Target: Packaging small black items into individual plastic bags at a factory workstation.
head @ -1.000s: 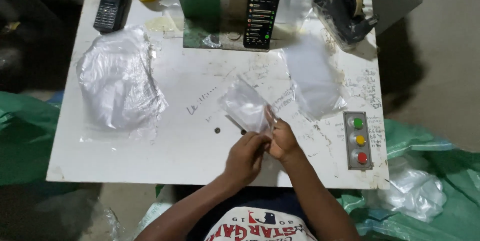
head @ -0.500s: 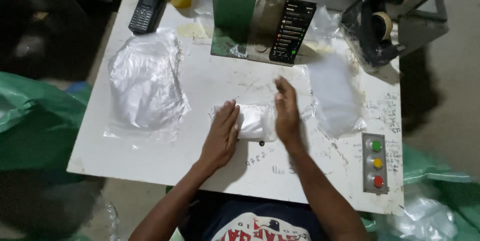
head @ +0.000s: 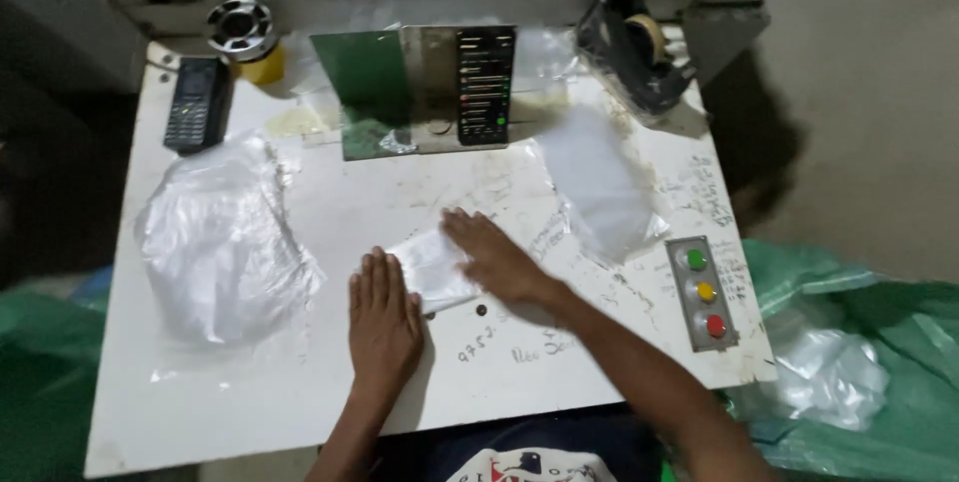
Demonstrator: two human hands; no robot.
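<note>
Under flat palms, crinkly clear packet point(head: 432, 267)

Both forearms are bare, no sleeves, watch or rings showing on the left hand point(head: 385, 322) or right hand point(head: 496, 260). At six o'clock, a dark shirt point(head: 529, 454) with a white-and-red printed chest panel.

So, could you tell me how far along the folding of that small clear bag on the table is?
The small clear bag already lies flattened on the white table. Both palms press it now: the left hand at its near edge, the right hand across its right side. A larger pile of clear bags sits to the left and a loose sheet to the right, seemingly not yet handled.
</note>
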